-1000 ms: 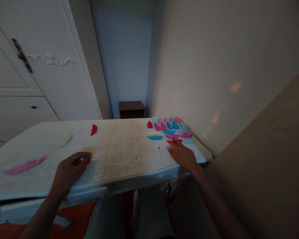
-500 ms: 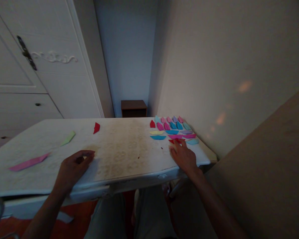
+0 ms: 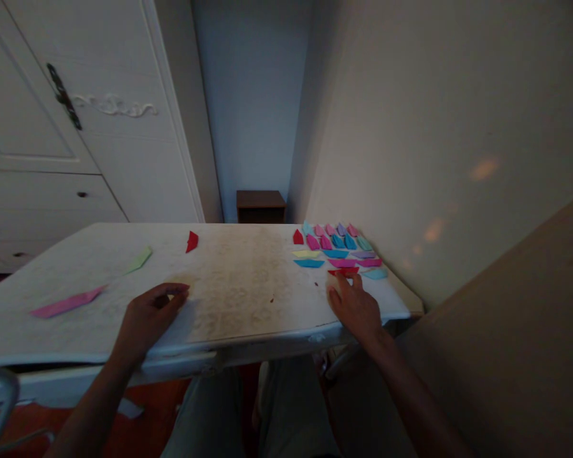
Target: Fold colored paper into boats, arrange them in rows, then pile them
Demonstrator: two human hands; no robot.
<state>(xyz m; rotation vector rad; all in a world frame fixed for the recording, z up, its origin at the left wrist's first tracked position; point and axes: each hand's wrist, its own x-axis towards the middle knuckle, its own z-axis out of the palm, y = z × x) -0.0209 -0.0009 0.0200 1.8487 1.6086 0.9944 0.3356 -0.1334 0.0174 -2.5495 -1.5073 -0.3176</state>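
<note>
Right hand bends at red folded paper, left hand curls, cannot tell whether either grips; a fingertip slip could skew the adjacent light-blue piece.

Bare arms up top, muted trousers below

And here come the hands, bare from fingertips to wrist, with slim forearms just as bare! Down below, it's long trousers in plain, muted grey-green, both legs covered, their finer stitching too dim to make out.
</note>
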